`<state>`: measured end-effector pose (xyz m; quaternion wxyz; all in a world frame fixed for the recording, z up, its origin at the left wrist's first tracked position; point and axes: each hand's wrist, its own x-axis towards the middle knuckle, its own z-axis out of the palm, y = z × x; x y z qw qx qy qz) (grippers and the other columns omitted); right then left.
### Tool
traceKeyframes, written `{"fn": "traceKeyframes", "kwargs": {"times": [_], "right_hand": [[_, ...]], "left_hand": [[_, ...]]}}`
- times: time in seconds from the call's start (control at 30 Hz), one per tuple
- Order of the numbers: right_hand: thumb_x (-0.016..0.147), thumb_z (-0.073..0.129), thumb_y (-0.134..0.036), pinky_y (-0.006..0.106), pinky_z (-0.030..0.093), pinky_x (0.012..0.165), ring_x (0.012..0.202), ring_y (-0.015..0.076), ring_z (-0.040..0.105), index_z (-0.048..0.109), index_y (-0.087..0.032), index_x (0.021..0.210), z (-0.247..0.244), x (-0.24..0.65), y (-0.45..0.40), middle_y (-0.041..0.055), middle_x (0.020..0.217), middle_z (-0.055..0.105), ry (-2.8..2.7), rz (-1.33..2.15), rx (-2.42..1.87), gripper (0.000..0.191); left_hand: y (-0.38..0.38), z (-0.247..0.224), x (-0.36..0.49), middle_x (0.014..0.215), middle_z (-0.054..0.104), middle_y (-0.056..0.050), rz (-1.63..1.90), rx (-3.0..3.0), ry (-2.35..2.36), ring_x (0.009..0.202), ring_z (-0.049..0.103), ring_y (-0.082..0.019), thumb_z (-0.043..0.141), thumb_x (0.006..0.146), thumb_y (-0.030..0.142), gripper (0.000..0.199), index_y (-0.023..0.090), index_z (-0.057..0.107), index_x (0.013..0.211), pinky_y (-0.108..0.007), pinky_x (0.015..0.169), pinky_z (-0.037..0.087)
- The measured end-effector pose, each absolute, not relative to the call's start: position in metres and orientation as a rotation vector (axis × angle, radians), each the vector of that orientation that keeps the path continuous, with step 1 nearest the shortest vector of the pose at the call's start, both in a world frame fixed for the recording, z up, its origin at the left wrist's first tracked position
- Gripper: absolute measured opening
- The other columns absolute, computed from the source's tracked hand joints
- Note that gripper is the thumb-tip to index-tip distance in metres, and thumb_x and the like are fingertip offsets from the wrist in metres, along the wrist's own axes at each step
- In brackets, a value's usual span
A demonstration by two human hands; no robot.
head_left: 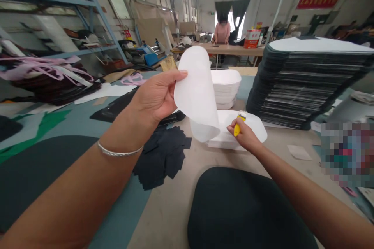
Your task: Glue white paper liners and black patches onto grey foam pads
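Observation:
Between the thumb and fingers of my left hand (159,95) is a thin white sheet (196,89) with rounded ends, lifted off the table and curling at its lower edge. My right hand (243,134) grips a small brush (237,127) by its yellow handle, its pale bristles pointing up and away. That hand is over a low stack of white rounded sheets (257,126); whether it touches them I cannot tell. A large dark rounded panel (233,206) lies flat in front of me. Small black pieces (165,155) are heaped below my left hand.
A tall stack of dark panels (309,85) stands at the right. Behind the lifted sheet is a taller white stack (226,85). Another dark panel (37,179) lies at left, near green material (37,132). Far back, a person (222,33) stands at a table beside a red can (253,39).

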<state>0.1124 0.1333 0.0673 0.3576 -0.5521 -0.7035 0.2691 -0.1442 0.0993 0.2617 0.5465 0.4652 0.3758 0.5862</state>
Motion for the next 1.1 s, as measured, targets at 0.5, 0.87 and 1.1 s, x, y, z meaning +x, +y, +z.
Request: {"fn": "traceKeyframes", "kwargs": {"times": [0.5,0.87,1.1], "right_hand": [[0.074,0.076,-0.038,0.03,0.053,0.07,0.075,0.0157,0.061,0.045,-0.028,0.09,0.107,0.181,0.034,-0.0039,0.083,0.058,-1.181,0.982,-1.113,0.037],[0.088,0.068,-0.043,0.041,0.055,0.076,0.092,0.0268,0.067,0.049,-0.03,0.095,0.049,0.227,-0.125,0.0058,0.096,0.063,-1.442,0.367,-1.672,0.024],[0.092,0.062,-0.045,0.036,0.056,0.067,0.081,0.0237,0.067,0.049,-0.031,0.097,0.012,0.231,-0.159,0.0038,0.094,0.064,-1.433,0.506,-1.844,0.02]], "left_hand": [[0.046,0.24,-0.127,0.086,0.075,-0.003,1.235,1.181,0.858,0.097,0.072,-0.025,0.06,0.086,0.019,0.013,0.019,0.071,0.093,-0.037,0.085,0.062],[-0.035,0.073,-0.137,0.064,0.06,0.004,0.961,0.836,1.433,0.054,0.05,-0.01,0.089,0.059,0.044,0.043,0.019,0.059,0.076,-0.019,0.047,0.037],[-0.067,0.037,-0.132,0.065,0.056,0.002,0.841,0.942,1.588,0.06,0.048,-0.014,0.079,0.069,0.056,0.042,0.02,0.059,0.072,-0.023,0.054,0.039]]}}
